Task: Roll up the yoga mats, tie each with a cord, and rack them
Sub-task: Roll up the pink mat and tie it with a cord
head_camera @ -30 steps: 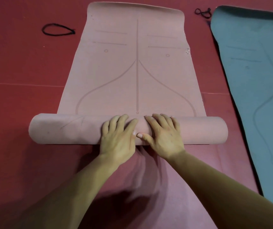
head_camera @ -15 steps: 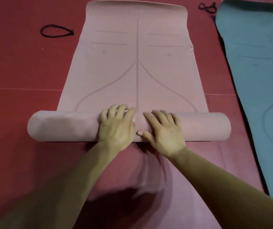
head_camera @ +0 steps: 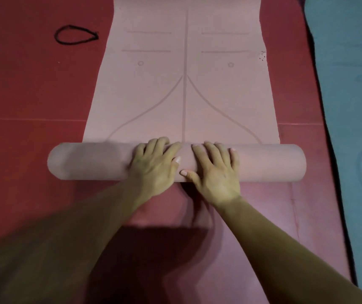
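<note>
Left hand, right hand flat on pink mat roll (grip wide, fingers straight).

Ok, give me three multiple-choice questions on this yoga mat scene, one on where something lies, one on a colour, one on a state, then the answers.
1. Where is the black cord loop relative to the pink yoga mat?
A. on top of it
B. on the red floor to its left
C. tied round it

2. What colour is the yoga mat at the right edge?
A. teal
B. yellow
C. black

3. What state is the pink yoga mat in?
A. fully flat
B. fully rolled and tied
C. partly rolled, with the left hand and right hand pressing on the roll

Answers:
1. B, since the loop lies on bare floor clear of the mat's left edge.
2. A, since its surface is blue-green.
3. C, since flat mat stretches beyond the roll.
</note>
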Available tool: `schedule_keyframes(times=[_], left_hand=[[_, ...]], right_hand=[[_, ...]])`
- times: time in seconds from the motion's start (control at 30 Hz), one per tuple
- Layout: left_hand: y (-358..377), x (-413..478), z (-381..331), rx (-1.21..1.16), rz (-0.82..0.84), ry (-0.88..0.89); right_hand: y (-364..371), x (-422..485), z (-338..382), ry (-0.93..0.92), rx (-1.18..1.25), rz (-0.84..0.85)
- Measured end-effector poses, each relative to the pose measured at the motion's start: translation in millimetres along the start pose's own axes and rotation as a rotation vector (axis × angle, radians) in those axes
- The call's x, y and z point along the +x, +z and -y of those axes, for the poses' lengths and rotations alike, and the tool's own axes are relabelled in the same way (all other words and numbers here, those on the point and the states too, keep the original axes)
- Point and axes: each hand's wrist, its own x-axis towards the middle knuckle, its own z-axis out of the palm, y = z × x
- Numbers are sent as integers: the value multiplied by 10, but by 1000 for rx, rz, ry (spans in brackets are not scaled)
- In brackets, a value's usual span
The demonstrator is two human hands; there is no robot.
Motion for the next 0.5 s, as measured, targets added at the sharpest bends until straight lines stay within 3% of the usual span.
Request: schedule_keyframes(times=[0.23,0.5], left_hand=[[23,147,119,19,68,66],[14,525,231,3,188,71]], right_hand=[[61,131,-58,-47,-48,-92],[26,381,-115,-108,-3,-52]])
